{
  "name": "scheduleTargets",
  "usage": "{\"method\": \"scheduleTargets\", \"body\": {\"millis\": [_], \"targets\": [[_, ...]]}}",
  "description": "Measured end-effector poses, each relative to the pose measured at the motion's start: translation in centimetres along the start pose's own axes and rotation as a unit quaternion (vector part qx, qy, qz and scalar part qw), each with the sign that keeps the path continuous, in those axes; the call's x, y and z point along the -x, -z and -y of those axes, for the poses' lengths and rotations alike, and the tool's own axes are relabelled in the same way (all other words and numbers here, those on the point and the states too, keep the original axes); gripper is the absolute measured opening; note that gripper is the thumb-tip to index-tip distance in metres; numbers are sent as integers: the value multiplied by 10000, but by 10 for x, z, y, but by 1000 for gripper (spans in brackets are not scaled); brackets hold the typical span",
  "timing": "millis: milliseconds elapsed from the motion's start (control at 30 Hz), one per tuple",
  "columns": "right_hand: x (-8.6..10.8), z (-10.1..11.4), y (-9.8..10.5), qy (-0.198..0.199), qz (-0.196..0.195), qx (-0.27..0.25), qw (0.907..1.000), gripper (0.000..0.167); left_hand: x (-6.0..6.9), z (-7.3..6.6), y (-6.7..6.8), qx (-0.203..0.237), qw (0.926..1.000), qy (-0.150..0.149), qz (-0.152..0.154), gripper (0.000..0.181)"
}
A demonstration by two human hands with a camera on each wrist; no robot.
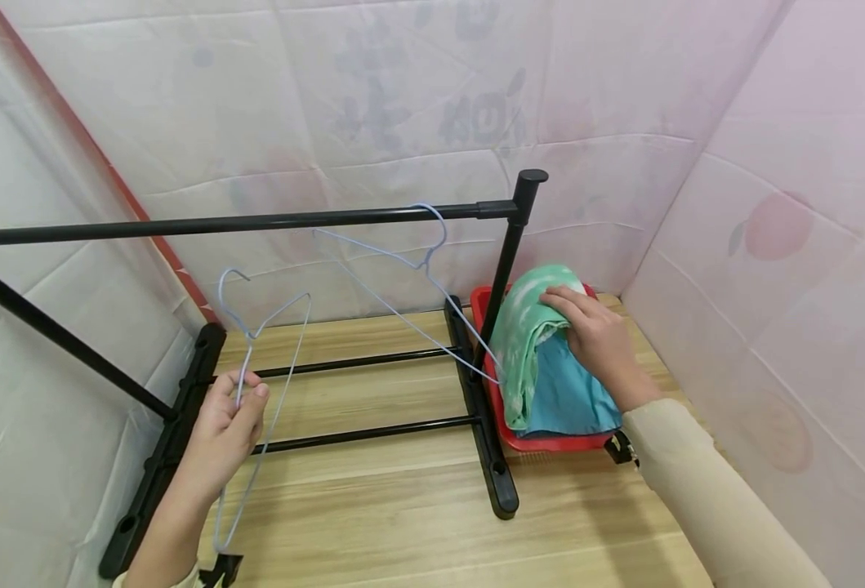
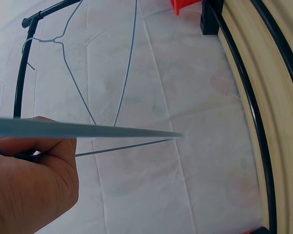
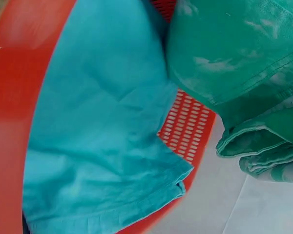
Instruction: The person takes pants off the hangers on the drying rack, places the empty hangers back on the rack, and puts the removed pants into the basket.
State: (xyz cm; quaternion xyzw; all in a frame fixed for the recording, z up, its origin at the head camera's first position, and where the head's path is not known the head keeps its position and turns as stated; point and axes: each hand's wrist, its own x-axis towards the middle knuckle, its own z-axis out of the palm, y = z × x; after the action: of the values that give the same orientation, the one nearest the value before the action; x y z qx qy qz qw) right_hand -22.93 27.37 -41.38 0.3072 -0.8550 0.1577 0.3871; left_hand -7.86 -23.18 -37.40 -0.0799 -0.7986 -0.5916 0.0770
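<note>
My left hand point(image 1: 228, 416) pinches one side of a light blue wire hanger point(image 1: 251, 336), whose hook points up below the rack's bar. In the left wrist view that hand point(image 2: 34, 180) has its fingers round the wire. At the right, my right hand point(image 1: 599, 339) grips the top of a folded green cloth with white marks point(image 1: 523, 327). A blue cloth point(image 1: 568, 392) lies in the red basket point(image 1: 557, 443) beside the green one. The right wrist view shows the green cloth point(image 3: 234, 53) above the blue cloth point(image 3: 102, 107); the right hand is out of that view.
A black rack point(image 1: 292, 220) with two lower rods stands on the wooden surface point(image 1: 373, 498). A second blue wire hanger point(image 1: 432, 273) hangs near the bar's right end, its lower corner by the basket. Patterned sheets point(image 1: 403, 90) hang behind and at both sides.
</note>
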Motion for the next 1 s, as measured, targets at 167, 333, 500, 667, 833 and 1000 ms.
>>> {"method": "scheduleTargets", "body": {"millis": [167,333,500,667,833,1000], "targets": [[-1,-8,3,220,479,-54,9986,44,-2,0,0,92,9999,-23,65,11],[-6,-17,11,772,956,11,9924,50,-3,0,-1,226,9996,20,146,11],[-8,-24,24,1172,1954,300,9732,66,-4,1,-2,244,9996,31,119,13],[-12,-24,43,894,3322,629,9369,88,-3,3,0,189,9998,73,68,9],[-20,-27,53,1118,3619,933,9208,80,-2,5,1,193,9997,115,66,10],[-21,-40,53,2251,2714,1346,9260,58,-3,5,0,236,9997,91,52,11]]}}
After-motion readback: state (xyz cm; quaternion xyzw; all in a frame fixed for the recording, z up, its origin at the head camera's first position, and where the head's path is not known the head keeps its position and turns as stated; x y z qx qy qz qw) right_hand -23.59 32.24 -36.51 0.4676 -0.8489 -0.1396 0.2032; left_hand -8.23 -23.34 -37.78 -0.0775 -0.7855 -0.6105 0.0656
